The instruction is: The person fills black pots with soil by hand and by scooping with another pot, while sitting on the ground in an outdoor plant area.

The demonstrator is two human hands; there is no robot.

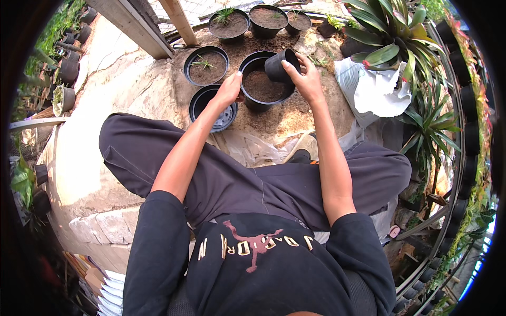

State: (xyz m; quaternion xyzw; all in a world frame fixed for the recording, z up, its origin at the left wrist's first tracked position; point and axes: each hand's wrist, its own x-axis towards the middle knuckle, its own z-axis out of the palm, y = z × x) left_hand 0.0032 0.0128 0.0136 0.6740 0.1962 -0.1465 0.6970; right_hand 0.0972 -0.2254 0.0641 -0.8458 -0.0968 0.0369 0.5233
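Observation:
My right hand grips a small black plastic pot, tilted over the right side of a larger black pot with brown soil inside. At that larger pot's left rim, my left hand holds on with the thumb on top and the fingers partly hidden. Just left of it, below my left wrist, stands a soilless black pot whose slotted bottom shows. Behind that one, a black pot holds soil and a small spiky seedling. Whether anything is inside the small pot cannot be seen.
Several soil-filled pots with small plants line the back, near wooden posts. A white torn bag and large bromeliads stand at the right. Clear plastic sheeting and a shoe lie close to my legs.

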